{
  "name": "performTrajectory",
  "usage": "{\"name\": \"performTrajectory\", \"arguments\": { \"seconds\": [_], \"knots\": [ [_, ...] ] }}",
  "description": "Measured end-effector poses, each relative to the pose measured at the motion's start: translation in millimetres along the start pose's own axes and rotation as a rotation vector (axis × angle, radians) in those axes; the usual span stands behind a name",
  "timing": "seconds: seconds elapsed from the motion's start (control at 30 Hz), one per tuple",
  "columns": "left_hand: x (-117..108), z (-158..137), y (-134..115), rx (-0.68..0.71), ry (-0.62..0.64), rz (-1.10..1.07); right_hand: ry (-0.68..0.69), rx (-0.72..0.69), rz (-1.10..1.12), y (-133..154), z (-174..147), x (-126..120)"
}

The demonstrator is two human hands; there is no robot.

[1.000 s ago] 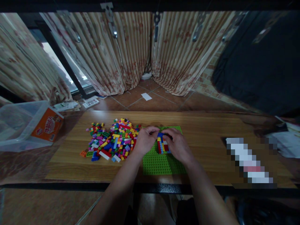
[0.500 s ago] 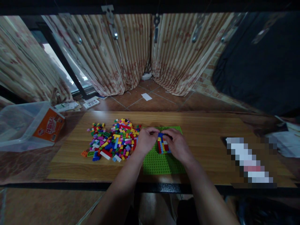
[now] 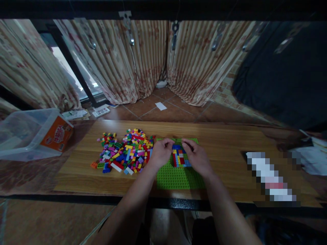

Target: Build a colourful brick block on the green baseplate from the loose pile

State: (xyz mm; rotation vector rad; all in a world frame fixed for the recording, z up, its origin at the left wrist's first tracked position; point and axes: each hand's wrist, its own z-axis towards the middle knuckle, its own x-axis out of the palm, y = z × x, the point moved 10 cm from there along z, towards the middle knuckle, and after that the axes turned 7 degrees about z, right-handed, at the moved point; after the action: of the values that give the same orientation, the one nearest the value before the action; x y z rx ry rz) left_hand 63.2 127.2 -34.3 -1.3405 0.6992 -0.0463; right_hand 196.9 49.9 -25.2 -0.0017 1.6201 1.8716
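One green baseplate (image 3: 176,177) lies on the tabletop (image 3: 230,153), carrying one small brick build (image 3: 180,157) (blue, red, yellow). Two hands flank it: the left hand (image 3: 160,153) and right hand (image 3: 198,157), fingers curled loosely at its far end; I cannot tell whether either grips anything. One loose brick pile (image 3: 125,151) sits just left, and one clear tub (image 3: 30,132) stands farther left.
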Motion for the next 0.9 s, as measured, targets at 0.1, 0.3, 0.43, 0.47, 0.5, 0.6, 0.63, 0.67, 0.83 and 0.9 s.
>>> {"name": "performTrajectory", "arguments": {
  "seconds": [0.1,0.3,0.43,0.47,0.5,0.6,0.63,0.67,0.83,0.9],
  "knots": [
    [1.2,-0.4,-3.3,0.003,0.012,0.045,-0.003,0.004,-0.025,1.3,1.0,1.0],
    [6.0,-3.0,-8.2,0.012,0.002,0.131,0.031,-0.062,-0.107,8.6,1.0,10.6],
    [6.6,-3.1,-5.5,-0.007,-0.022,0.116,0.018,-0.083,-0.125,10.3,0.4,12.3],
    [6.6,-3.0,-4.4,-0.016,-0.027,0.112,0.012,-0.081,-0.122,10.2,0.3,12.2],
    [6.6,-3.0,-3.3,-0.025,-0.033,0.109,0.006,-0.077,-0.119,9.8,0.1,12.1],
    [6.2,-3.3,-0.4,-0.057,-0.050,0.110,-0.014,-0.064,-0.110,8.4,-0.6,11.5],
    [6.2,-3.5,0.2,-0.069,-0.054,0.109,-0.018,-0.060,-0.103,7.9,-0.9,11.4],
    [6.3,-3.7,0.5,-0.079,-0.056,0.109,-0.024,-0.055,-0.092,7.3,-1.0,11.0],
    [6.4,-4.2,1.8,-0.123,-0.069,0.120,-0.047,-0.023,-0.036,3.5,-0.7,8.8],
    [6.5,-3.9,3.0,-0.134,-0.078,0.124,-0.043,-0.012,-0.009,1.6,-0.1,9.4]
  ]
}}
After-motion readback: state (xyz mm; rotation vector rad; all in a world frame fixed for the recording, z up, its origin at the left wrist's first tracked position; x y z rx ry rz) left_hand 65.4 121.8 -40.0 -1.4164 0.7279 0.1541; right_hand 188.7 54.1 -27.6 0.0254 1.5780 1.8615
